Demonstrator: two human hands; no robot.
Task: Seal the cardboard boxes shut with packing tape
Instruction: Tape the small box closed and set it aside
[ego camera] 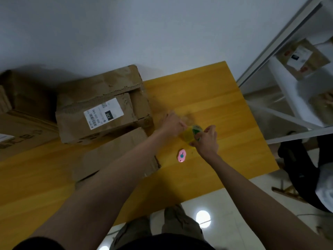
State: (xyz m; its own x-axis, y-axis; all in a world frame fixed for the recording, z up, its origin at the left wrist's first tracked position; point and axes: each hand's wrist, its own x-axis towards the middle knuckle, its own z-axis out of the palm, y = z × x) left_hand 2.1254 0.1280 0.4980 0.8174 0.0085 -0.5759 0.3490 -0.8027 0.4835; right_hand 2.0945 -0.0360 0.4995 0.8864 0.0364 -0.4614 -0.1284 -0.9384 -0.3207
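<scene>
Head view: yellow table [207, 91] fills the frame, w/ the big labelled cardboard box [102, 107] on its far left, flaps closed but rough, and a flat cardboard sheet [115, 156] nearer you. Your tape roll [191, 135] sits right of the box, held off the table btwn both hands. Left hand [173, 124] grips its far side, right hand [207, 139] pinches the near edge, prob. picking the tape end. Box lies left, so left arm's nearer. Pink cutter [181, 156] just below the roll.
</scene>
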